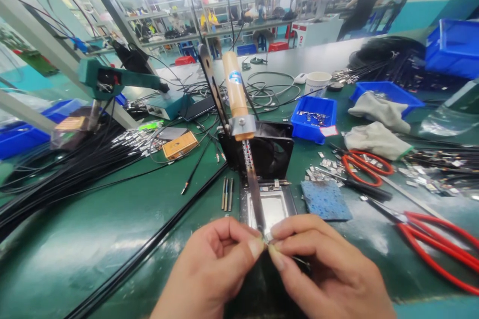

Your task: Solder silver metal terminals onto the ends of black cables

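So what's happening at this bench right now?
A person's left hand and right hand pinch a tiny metal piece between thumbs and forefingers, right at the tip of a mounted soldering iron with a wooden handle. A metal tray lies just behind the fingertips. Nearby on the green mat are a blue sponge pad, red-handled scissors, a blue bin of small parts and bundles of black cables.
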Available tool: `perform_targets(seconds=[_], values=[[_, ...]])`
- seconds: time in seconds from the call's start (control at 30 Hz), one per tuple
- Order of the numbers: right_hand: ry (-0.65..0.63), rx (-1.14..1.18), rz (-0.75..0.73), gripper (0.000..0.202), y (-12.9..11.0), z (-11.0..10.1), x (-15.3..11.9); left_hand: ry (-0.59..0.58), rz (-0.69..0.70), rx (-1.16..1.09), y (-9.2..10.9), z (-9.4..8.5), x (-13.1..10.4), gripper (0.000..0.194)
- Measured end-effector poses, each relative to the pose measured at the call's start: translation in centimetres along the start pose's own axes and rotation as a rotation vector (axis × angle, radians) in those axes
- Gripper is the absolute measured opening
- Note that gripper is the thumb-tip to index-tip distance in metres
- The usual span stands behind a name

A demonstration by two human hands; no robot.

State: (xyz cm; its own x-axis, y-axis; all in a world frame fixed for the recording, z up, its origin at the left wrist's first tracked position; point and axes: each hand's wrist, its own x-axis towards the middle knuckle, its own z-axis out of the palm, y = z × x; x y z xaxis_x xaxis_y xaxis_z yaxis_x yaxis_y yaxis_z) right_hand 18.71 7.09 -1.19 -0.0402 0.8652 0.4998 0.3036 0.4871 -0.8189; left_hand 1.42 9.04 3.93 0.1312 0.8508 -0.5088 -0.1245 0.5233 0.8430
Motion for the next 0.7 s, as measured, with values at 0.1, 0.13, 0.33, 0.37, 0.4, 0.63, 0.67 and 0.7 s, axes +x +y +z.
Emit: perform_targets(seconds=[0.1,0.13,0.33,0.37,0.4,0.63,0.67,0.7], values=[[-0.002,0.025,0.008,0.02,0.0,0.07,-0.03,0.007,-0.015,0.016,-0.07,-0.18,-0.1,0.026],[0.0,0.03,0.009,0.021,0.03,0.11,-0.03,0.01,-0.018,0.019,-0.12,-0.24,-0.11,0.026],[0.005,0.02,0.022,0.02,0.16,0.13,-0.13,0.008,-0.019,0.004,-0.32,-0.13,0.01,0.025],[0.009,0.016,0.019,0.019,0.15,0.1,-0.15,0.005,-0.019,-0.008,-0.29,-0.04,0.03,0.025],[0.015,0.013,0.012,0.019,0.12,0.07,-0.16,0.002,-0.023,-0.019,-0.24,0.05,0.02,0.024],[0.011,0.0,0.026,0.019,-0.07,0.15,0.02,-0.014,-0.029,-0.042,0.05,0.13,0.03,0.024],[0.011,0.005,0.027,0.019,-0.05,0.18,0.01,-0.013,-0.033,-0.042,0.05,0.12,0.09,0.024],[0.01,0.009,0.03,0.019,-0.03,0.19,-0.01,-0.015,-0.034,-0.038,0.04,0.11,0.16,0.024]])
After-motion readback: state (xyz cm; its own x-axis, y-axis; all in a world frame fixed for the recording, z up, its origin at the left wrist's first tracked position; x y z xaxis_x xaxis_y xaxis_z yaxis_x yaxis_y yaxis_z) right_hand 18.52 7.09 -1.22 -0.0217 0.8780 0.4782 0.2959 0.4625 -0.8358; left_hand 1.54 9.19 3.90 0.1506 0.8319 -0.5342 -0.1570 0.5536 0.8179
